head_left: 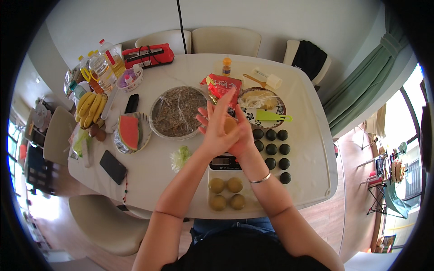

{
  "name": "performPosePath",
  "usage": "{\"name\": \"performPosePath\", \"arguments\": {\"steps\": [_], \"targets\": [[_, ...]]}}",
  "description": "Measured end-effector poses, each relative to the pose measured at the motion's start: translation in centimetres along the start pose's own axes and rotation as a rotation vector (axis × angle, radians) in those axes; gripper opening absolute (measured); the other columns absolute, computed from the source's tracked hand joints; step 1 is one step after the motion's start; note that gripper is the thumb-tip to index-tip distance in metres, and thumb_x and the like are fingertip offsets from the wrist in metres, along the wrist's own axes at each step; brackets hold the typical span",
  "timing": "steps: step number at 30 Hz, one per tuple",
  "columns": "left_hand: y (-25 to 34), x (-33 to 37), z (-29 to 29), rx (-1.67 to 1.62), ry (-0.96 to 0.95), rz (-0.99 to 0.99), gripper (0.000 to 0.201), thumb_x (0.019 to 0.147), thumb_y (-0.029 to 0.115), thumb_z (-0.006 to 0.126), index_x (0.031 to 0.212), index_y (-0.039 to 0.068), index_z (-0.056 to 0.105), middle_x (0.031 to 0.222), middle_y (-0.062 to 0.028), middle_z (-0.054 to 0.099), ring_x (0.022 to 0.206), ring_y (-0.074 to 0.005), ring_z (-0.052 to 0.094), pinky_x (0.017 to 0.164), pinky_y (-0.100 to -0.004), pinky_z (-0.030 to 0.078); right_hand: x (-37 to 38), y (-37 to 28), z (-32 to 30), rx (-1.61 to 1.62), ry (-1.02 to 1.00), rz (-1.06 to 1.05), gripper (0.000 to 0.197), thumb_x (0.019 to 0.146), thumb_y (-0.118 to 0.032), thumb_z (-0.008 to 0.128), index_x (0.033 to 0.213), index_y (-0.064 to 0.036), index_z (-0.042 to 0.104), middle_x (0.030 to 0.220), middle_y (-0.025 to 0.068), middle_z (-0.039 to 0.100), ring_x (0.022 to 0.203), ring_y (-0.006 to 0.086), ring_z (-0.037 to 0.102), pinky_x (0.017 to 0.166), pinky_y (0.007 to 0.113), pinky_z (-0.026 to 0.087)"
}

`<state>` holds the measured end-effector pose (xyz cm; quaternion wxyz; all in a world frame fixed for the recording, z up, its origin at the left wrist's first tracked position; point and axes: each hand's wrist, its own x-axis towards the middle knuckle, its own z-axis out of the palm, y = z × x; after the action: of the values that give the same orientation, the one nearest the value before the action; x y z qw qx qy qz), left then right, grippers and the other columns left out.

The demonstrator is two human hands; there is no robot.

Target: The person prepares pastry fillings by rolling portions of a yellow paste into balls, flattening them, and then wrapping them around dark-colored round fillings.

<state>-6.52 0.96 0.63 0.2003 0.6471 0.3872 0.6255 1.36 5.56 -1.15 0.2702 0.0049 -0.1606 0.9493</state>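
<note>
Between my palms, over the table's middle, sits a yellowish dough-like ball [230, 124]. My left hand [216, 136] presses against one side of it with long fingers stretched upward. My right hand [244, 135], a silver bangle on its wrist, cups the other side, and its fingers pass partly behind the left hand. Just below them is a kitchen scale [220, 161], partly hidden by my right forearm. Several yellow-brown balls [218, 184] rest near the table's front edge. Rows of dark green balls [271, 149] lie right of my hands.
A patterned plate [283, 105] bears wrapped yellow dough and a green spatula [271, 116]. Behind my hands lies a red package [221, 86]. Leftward are a film-covered round tray [156, 108], watermelon [129, 132], bananas [90, 108], a black phone [113, 167] and oil bottles [101, 72].
</note>
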Motion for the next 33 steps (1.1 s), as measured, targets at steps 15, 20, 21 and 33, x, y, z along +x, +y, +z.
{"name": "performPosePath", "arguments": {"steps": [15,20,21,33], "targets": [[-3.7,-1.2,2.0,-1.126,0.254,-0.437,0.083,0.095,0.068,0.023,0.152,0.008,0.022,0.16,-0.0065,0.019,0.147,-0.0198,0.017,0.119,-0.0372,0.013,-1.8,-0.3,2.5,-1.004,0.324,-0.284,0.074,0.1,-0.059,0.028,0.151,-0.0066,0.016,0.156,0.0117,0.016,0.143,0.0221,0.013,0.116,0.034,0.015],[-3.8,-1.0,1.1,-1.487,0.039,-0.635,0.09,0.088,0.077,0.03,0.148,0.011,0.033,0.148,-0.0062,0.041,0.136,-0.0225,0.039,0.113,-0.0403,0.031,-1.1,-3.3,2.2,-1.628,0.397,-1.026,0.049,0.103,-0.04,0.039,0.085,-0.0008,0.064,0.081,0.0169,0.064,0.07,0.0324,0.055,0.078,0.045,0.042],[-4.0,-1.2,1.6,-1.656,-0.087,-0.62,0.092,0.087,0.079,0.03,0.149,0.011,0.032,0.148,-0.0042,0.04,0.136,-0.0215,0.039,0.11,-0.0382,0.033,-1.4,-3.6,1.8,-1.63,0.409,-0.958,0.051,0.103,-0.039,0.039,0.082,-0.0006,0.064,0.077,0.0172,0.063,0.069,0.0339,0.055,0.077,0.045,0.042],[-0.9,-1.9,3.0,-1.469,-0.073,-0.966,0.094,0.073,0.092,0.028,0.146,0.033,0.035,0.142,0.0005,0.044,0.131,-0.0227,0.043,0.107,-0.0433,0.036,-2.4,-3.5,0.3,-1.979,0.557,-0.696,0.069,0.1,-0.053,0.036,0.061,-0.002,0.061,0.057,0.0164,0.059,0.053,0.034,0.058,0.053,0.04,0.044]]}}
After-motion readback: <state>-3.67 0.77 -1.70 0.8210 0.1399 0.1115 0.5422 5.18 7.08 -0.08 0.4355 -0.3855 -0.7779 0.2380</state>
